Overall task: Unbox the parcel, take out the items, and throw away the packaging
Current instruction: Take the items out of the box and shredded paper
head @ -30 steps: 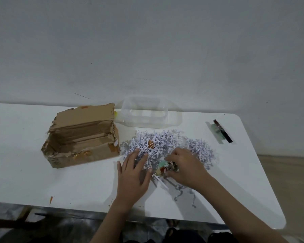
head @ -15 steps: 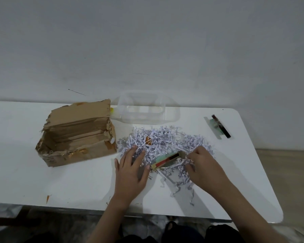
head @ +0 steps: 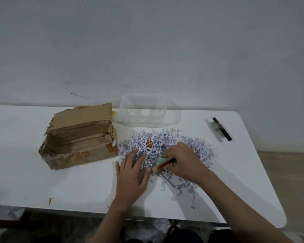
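Note:
A torn, open cardboard box [head: 79,137] lies on the left of the white table [head: 42,186]. A heap of shredded white paper [head: 158,141] spreads to its right, with a small orange item [head: 149,142] showing in it. My right hand [head: 181,160] grips a slim green-and-red packet [head: 162,163] at the heap's near edge. My left hand [head: 132,171] rests flat on the shreds, fingers spread, just left of the packet.
A clear plastic container [head: 144,113] stands behind the heap by the wall, a yellow object [head: 113,113] at its left. A second slim dark packet [head: 221,128] lies at the back right. Loose paper strips [head: 182,190] trail toward the front edge.
My right hand has taken hold of the green-and-red packet and drawn it out of the shreds toward my left hand. The left hand stayed on the paper.

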{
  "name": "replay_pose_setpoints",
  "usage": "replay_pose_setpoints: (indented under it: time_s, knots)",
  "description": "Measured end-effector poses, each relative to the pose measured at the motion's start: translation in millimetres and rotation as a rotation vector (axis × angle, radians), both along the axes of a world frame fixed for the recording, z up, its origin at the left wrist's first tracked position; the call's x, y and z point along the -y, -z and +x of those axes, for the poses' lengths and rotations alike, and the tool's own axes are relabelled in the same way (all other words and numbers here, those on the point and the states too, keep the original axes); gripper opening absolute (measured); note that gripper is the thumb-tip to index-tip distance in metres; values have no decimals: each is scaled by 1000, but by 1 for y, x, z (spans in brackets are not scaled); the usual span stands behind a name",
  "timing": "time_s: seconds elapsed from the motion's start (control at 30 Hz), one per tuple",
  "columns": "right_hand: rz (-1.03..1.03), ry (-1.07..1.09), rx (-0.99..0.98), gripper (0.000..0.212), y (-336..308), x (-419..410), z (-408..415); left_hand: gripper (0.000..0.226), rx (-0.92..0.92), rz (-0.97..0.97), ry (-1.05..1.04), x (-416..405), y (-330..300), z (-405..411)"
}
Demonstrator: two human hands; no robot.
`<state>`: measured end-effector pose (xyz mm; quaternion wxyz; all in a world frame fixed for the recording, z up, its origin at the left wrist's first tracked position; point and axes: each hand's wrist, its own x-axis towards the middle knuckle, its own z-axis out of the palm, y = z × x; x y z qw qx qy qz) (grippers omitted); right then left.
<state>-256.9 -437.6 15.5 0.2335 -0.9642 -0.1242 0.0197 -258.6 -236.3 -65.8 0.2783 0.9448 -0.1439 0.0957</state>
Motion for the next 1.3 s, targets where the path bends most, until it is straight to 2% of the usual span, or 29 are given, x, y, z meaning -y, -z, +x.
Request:
replay_pose_setpoints:
  time_s: [0.23,0.37,0.5,0.57,0.63,0.7,0.77,0.83,0.93,1.0,1.03,1.23,1.3]
  knots:
    - [-52,-72,47,21,9,5,9,49,-8,-11,1,0,0,0]
    - [289,33,144,14,8,13,7,48,-16,-23,2,0,-1,-1]
    - [821,316,33,19,-4,21,7,48,-18,-41,12,0,-1,0]
    - [1060,392,19,16,-10,25,8,48,-15,-42,17,0,0,0]
    - [1218,468,21,13,-16,30,9,48,-11,-41,19,0,0,0]
    - [1284,574,52,12,-21,39,11,47,-6,-37,17,-1,0,0]
    - [1240,672,140,11,-25,55,15,47,-2,-33,16,-1,0,-1]
    - [1062,761,249,6,-26,74,18,47,5,-32,19,0,-1,-1]
    - [549,795,352,10,-20,106,22,48,13,-35,20,0,-1,-1]
    - [197,723,328,17,-5,125,27,48,10,-32,21,0,-1,-1]
    - [93,687,296,21,4,132,30,48,9,-29,23,0,0,-1]
    - [-98,594,272,38,43,140,34,48,17,-17,38,-1,0,-2]
    - [-113,593,305,37,44,136,30,49,63,-35,59,-1,-2,-2]
